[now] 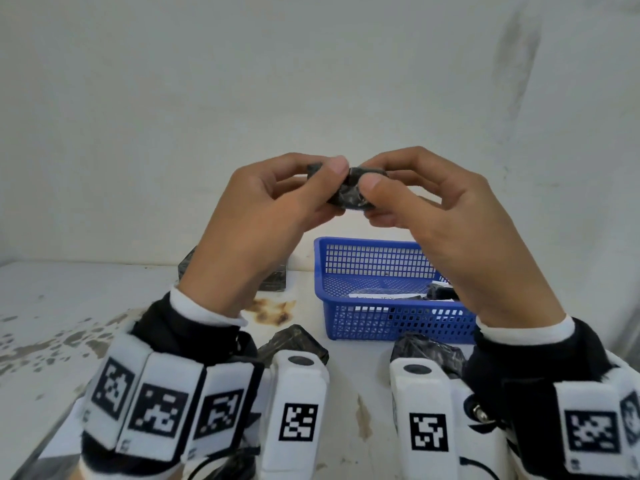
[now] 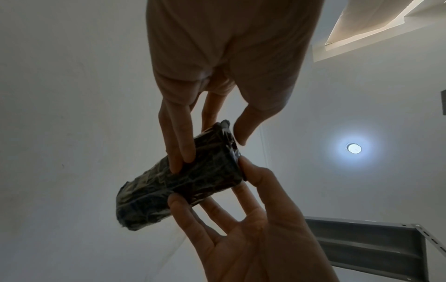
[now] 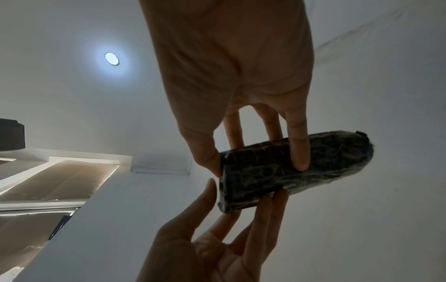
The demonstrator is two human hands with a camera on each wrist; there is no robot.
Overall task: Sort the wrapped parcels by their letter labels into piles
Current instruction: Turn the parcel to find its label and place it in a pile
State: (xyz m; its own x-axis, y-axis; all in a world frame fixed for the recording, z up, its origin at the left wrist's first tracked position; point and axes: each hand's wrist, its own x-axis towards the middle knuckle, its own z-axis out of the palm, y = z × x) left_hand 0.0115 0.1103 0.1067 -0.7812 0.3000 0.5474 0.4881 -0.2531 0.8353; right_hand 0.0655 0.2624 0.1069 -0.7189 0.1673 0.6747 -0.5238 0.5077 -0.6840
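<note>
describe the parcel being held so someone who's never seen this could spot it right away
Start at the blue basket on the white table. Above it, left hand and right hand pinch one black-wrapped parcel. It alone is in the air; the others lie below.

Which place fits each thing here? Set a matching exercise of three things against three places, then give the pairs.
Things:
1. black plastic-wrapped parcel held up
2. blue plastic mesh basket
3. brown rust-like stain

Places:
A. on the white table, left of the basket
B. standing on the table under the right hand
C. pinched between the left hand and the right hand, above the table

Pairs: 1-C, 2-B, 3-A
</note>
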